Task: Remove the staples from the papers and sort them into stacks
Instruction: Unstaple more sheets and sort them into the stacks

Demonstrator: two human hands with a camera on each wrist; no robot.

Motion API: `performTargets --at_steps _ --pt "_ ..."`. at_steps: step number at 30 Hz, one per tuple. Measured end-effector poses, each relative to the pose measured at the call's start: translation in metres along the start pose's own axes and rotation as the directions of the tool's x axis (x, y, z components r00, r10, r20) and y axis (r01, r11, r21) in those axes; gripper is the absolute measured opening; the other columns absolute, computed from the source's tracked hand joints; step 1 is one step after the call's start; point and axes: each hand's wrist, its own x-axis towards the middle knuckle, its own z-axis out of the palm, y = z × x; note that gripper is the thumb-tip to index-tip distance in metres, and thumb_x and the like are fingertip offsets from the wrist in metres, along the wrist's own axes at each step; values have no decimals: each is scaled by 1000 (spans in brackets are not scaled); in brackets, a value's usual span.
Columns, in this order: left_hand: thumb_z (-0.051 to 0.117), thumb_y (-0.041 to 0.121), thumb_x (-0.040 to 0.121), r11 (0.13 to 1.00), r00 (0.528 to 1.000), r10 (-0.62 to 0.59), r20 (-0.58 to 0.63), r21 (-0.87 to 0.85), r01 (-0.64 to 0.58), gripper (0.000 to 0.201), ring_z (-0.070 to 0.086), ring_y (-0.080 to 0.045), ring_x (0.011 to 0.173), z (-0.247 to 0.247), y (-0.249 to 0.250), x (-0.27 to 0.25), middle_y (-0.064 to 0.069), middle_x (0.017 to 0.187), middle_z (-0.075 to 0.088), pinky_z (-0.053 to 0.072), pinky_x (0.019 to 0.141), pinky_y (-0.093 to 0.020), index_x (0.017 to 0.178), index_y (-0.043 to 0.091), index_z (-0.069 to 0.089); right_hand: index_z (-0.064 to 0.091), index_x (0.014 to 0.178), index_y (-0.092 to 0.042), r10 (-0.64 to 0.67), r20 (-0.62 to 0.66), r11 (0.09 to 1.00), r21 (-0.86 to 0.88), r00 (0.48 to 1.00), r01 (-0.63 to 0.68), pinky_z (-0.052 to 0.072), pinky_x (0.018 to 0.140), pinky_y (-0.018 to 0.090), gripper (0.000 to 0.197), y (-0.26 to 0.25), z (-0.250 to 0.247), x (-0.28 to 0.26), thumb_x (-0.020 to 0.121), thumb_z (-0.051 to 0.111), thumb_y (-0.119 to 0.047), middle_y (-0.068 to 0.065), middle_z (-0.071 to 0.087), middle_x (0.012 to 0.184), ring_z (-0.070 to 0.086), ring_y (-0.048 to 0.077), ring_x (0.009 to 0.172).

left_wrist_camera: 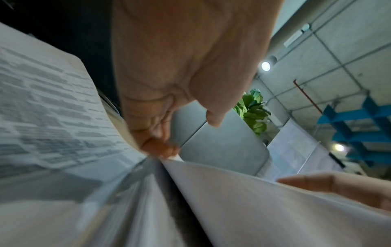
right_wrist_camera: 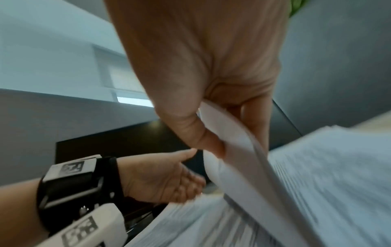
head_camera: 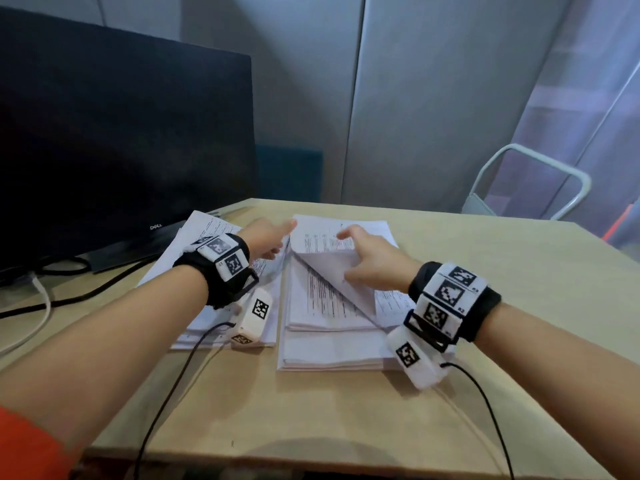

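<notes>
Two stacks of printed papers lie on the wooden table. My right hand pinches the top pages of the middle stack and curls them up and back. In the right wrist view the thumb and fingers of the right hand clamp those pages. My left hand reaches to the far left corner of the same pages. Its fingertips touch that corner of the pages, with the thumb held apart. The left stack lies under my left wrist. No staple shows.
A dark Dell monitor stands at the back left with black and white cables beside its foot. A white metal chair frame is behind the table's far right corner. Cables trail from both wrist cameras to the front edge.
</notes>
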Motion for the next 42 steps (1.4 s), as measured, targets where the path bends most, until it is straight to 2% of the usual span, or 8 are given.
performTargets --at_steps 5,8,12,16,19,23,32,42 --pt "44 33 99 891 913 -109 393 -369 265 36 66 -32 70 13 34 -26 -26 101 57 57 56 -33 110 -1 48 65 110 -16 -228 -80 955 -213 970 206 35 65 26 31 -12 -32 -17 83 57 -3 -1 59 91 49 18 84" --pt "29 -8 96 855 991 33 133 -517 41 29 63 -29 91 22 51 -30 -23 113 60 52 69 -30 119 -5 47 59 130 -26 -192 32 979 -68 981 194 48 89 28 42 -7 -51 -23 90 67 -38 1 66 117 60 16 101" --pt "41 -10 91 749 945 302 -129 -581 -319 40 65 -25 105 6 70 -24 -11 121 64 54 90 -43 125 7 53 15 155 -13 220 -496 952 297 840 -74 26 116 38 109 37 -87 -11 75 64 -68 10 29 156 30 23 143" --pt "42 -3 94 585 786 534 -311 -535 -609 34 67 -19 100 1 100 -45 -4 112 66 57 80 -33 118 19 52 41 144 -12 304 -361 635 767 882 95 45 102 58 93 61 -101 5 71 77 -55 8 61 133 61 27 118" --pt "41 2 94 545 672 596 -440 -392 -741 23 68 -16 89 6 107 -48 -2 100 67 59 75 -32 101 20 53 63 116 -11 197 -447 621 746 872 242 53 92 54 24 55 -98 7 94 63 -22 6 72 109 70 25 99" --pt "43 4 94 553 639 579 -507 -332 -764 17 66 -15 73 16 85 -41 -5 85 64 57 66 -40 108 12 50 57 125 -9 187 -444 611 751 876 250 50 98 51 39 68 -74 12 88 70 -14 5 70 115 68 23 106" --pt "42 -7 87 367 188 824 -534 251 -896 54 52 1 94 7 103 -37 -3 110 54 45 83 -12 133 20 48 25 149 -35 -188 -827 941 3 529 339 25 96 -3 69 52 -105 12 95 59 -9 2 47 131 47 -4 112" --pt "40 11 100 611 580 676 -455 -93 -786 18 58 -12 74 17 96 -27 -1 83 59 52 70 -35 103 16 58 46 131 -30 69 -792 857 358 606 371 49 82 21 39 57 -116 11 99 45 -8 -6 64 94 61 7 83"
